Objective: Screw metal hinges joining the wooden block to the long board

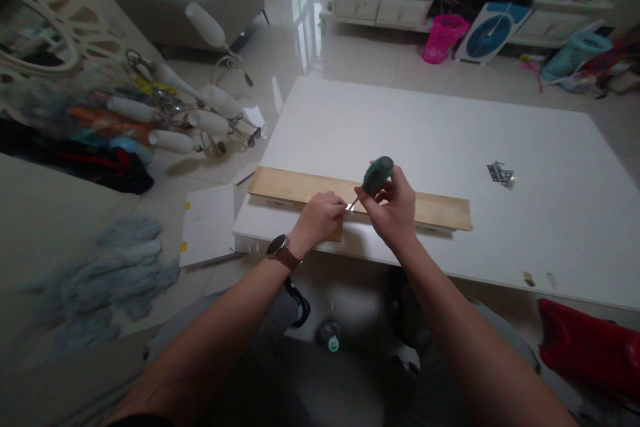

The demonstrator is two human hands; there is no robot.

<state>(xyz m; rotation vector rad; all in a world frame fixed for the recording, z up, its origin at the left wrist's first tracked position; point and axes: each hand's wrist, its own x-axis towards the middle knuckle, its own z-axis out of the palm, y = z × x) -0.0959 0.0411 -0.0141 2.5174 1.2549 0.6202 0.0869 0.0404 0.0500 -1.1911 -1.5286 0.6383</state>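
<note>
My right hand (pixel 395 207) is closed around the green and black handle of a screwdriver (pixel 376 175). The shaft slants down to the left, its tip at a small shiny metal bracket (pixel 350 208). With fingers pinched together, my left hand (pixel 320 217) holds that bracket against the front edge of a long light wooden plank (pixel 300 185). Below the left hand, a shorter brown wooden piece (pixel 334 235) juts toward me, partly covered by the hand. Both wooden pieces rest on a white table (pixel 425 120).
Loose metal hardware (pixel 501 175) lies in a pile on the table's right side. Two small pieces (pixel 529 278) are near its front edge. A clear bottle (pixel 329 332) stands on the floor between my feet. A lamp with several white shades (pixel 210 110) is left.
</note>
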